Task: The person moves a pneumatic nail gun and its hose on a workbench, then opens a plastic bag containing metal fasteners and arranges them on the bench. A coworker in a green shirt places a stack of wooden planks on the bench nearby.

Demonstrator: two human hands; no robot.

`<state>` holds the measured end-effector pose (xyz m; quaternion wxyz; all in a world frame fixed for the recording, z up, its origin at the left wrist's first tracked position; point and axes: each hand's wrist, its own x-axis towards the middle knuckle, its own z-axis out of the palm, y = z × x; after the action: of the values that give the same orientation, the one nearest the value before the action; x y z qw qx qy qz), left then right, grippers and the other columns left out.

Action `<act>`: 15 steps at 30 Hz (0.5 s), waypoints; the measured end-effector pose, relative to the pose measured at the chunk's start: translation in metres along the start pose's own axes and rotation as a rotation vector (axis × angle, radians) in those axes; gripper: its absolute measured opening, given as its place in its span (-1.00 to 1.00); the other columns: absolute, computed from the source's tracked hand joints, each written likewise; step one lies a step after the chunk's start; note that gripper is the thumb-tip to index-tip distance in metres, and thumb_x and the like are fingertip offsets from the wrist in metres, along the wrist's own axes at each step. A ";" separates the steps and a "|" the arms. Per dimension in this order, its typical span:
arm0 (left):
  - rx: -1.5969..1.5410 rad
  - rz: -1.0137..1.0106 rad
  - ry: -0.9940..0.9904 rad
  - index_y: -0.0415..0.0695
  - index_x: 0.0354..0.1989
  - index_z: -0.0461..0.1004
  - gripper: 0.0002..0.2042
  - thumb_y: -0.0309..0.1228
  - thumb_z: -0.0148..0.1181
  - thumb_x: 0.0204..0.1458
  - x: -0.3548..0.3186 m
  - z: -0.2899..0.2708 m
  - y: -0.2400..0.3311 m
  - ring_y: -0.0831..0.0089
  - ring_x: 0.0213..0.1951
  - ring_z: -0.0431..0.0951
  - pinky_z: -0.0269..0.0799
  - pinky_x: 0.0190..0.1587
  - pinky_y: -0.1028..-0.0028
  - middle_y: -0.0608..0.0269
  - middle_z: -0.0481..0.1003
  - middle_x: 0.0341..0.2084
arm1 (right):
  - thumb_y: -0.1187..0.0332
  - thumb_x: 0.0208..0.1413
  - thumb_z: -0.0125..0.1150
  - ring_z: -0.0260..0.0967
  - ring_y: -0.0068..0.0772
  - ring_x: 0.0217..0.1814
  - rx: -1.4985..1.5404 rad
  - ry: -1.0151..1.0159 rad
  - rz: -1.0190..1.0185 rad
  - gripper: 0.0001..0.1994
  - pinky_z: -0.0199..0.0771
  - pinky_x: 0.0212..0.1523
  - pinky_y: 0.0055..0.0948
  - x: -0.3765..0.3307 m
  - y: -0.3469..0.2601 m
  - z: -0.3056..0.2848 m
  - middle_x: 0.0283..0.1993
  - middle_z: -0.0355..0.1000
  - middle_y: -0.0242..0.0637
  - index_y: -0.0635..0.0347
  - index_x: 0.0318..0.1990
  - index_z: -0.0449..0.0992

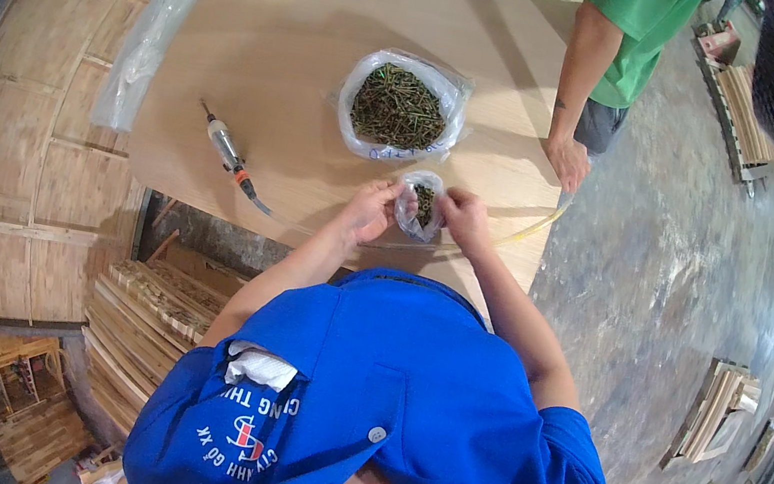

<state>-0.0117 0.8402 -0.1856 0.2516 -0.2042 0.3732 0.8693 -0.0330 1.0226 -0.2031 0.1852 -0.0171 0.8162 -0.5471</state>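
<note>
A small clear plastic bag (406,220) stands with its mouth spread near the table's front edge, with small dark metal pieces (424,205) inside. My left hand (373,211) grips the bag's left rim between thumb and fingers. On the opposite rim, my right hand (464,220) pinches the plastic. Just beyond sits a larger open plastic bag (360,136), full of long brass-coloured screws (398,107). Off to the left on the wooden table top (275,52) lies a pneumatic screwdriver (224,147) with an orange band.
A hose (530,231) runs along the table's front edge. At the right corner a co-worker's hand (567,162) rests on the table. Rolled clear plastic sheeting (149,52) lies along the left edge. Stacked timber (142,320) is below left; wood piles (717,411) stand on the floor.
</note>
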 end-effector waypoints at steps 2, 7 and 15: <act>-0.225 -0.041 -0.187 -0.16 -0.35 0.36 -0.85 -0.36 -0.08 0.07 0.004 -0.022 -0.008 0.52 -0.37 0.46 0.40 -0.29 0.55 0.27 0.44 -0.48 | 0.27 0.04 -0.01 0.37 -0.34 -0.33 0.611 -0.122 0.265 -0.71 0.35 -0.29 -0.33 -0.001 -0.002 -0.002 -0.34 0.41 -0.20 0.29 -0.17 0.36; -0.476 -0.147 -0.528 -0.19 -0.26 0.33 -0.78 -0.31 -0.17 0.10 0.028 -0.048 -0.019 0.43 -0.31 0.45 0.38 -0.16 0.42 0.19 0.45 -0.39 | 0.23 0.15 -0.25 0.32 -0.38 -0.21 1.134 -0.340 0.595 -0.70 0.31 -0.15 -0.33 -0.011 -0.023 -0.011 -0.20 0.36 -0.24 0.23 -0.11 0.30; -0.224 -0.201 0.038 -0.24 -0.27 0.32 -0.66 -0.18 -0.20 0.09 0.042 -0.021 -0.019 0.35 -0.36 0.47 0.41 -0.23 0.32 0.14 0.44 -0.43 | 0.19 0.14 -0.27 0.34 -0.38 -0.32 1.007 -0.319 0.559 -0.66 0.34 -0.31 -0.41 0.003 0.017 -0.011 -0.26 0.39 -0.20 0.26 -0.14 0.32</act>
<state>-0.0306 0.8475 -0.2322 0.3059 -0.2839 0.2561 0.8719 -0.0361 1.0387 -0.2157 0.4276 0.2064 0.3922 -0.7879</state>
